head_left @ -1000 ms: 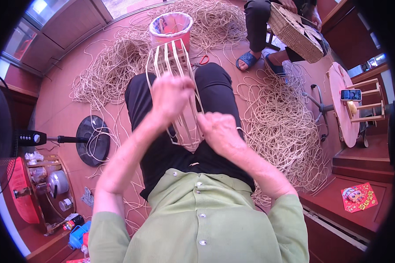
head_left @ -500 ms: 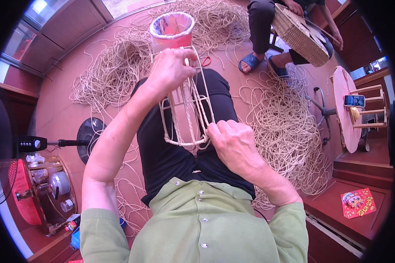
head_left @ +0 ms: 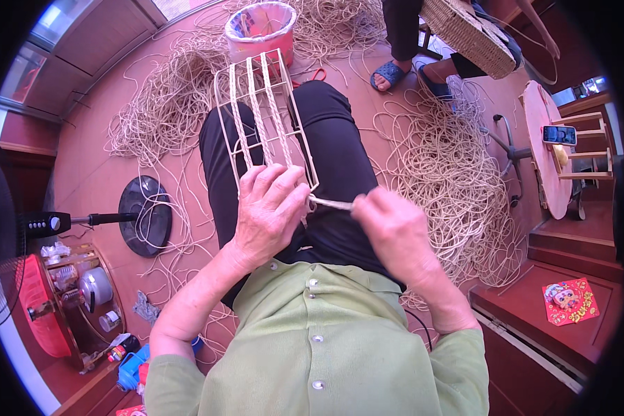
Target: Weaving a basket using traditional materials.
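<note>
A pale wire frame [head_left: 298,119], long and box-shaped, rests tilted on my thighs. Several twisted straw-coloured strands run lengthwise over it. My left hand [head_left: 270,211] is wrapped over the frame's near end, its fingers bent across the strands and hiding that rim. From this corner a cord [head_left: 334,204] stretches out to the right. My right hand [head_left: 395,232], slightly blurred, pinches the cord's other end beside my right thigh.
Loose cord heaps [head_left: 457,208] cover the floor on the right and far left. Beyond the frame stand a pink lined bin [head_left: 260,47] and red-handled scissors [head_left: 319,75]. Another person holds a woven basket [head_left: 468,35]. A black fan base [head_left: 145,216] is at left, a round table [head_left: 542,163] at right.
The frame has turned and tipped, with its strands now facing up. My left hand has moved from its far end to its near end. My right hand has drawn away rightward with the cord.
</note>
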Tool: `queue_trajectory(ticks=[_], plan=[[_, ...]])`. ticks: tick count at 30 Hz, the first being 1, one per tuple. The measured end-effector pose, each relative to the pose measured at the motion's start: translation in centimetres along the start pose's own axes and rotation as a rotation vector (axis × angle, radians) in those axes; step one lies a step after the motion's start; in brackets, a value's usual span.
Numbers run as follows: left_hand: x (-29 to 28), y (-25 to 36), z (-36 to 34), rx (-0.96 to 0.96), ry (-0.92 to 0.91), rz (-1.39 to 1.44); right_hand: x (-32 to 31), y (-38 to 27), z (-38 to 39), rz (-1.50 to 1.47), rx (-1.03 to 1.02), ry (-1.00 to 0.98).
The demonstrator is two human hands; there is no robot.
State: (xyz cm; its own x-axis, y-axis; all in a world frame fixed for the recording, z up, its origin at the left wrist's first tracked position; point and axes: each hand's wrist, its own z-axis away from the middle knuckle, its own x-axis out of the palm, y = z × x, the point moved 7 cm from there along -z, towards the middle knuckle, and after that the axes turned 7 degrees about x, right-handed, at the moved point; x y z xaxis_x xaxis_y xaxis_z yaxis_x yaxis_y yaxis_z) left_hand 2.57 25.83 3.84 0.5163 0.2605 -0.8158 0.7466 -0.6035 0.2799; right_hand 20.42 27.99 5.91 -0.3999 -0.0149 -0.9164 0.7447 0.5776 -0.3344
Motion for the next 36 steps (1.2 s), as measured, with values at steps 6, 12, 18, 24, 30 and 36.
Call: queue_trajectory(ticks=[6,12,18,24,30,36], plan=[[0.4,-0.6,1.0,-0.059,0.307,0.077,-1.3,-0.1,-4.2,-0.357,-0.171,0.439],[-1.2,-2.5,-0.1,0.011,0.399,0.078,2.6,-2.5,-6.5,-0.283,-0.366,0.485],[-4.7,-6.2,-5.5,-0.080,0.384,0.176,1.1,-1.7,-12.5,-0.340,-0.391,0.399],[-5.9,-9.3,-7.1,-0.226,0.383,0.288,2.5,-3.0,-17.0,-0.411,-0.549,0.405],[-5.4,-9.3,-6.7,-0.273,0.348,0.367,1.6,-3.4,-15.1,-0.314,-0.475,0.519],[-5.2,-9.9,-6.3,-0.314,0.362,0.390,0.1,-1.4,-12.4,-0.428,-0.255,0.573]])
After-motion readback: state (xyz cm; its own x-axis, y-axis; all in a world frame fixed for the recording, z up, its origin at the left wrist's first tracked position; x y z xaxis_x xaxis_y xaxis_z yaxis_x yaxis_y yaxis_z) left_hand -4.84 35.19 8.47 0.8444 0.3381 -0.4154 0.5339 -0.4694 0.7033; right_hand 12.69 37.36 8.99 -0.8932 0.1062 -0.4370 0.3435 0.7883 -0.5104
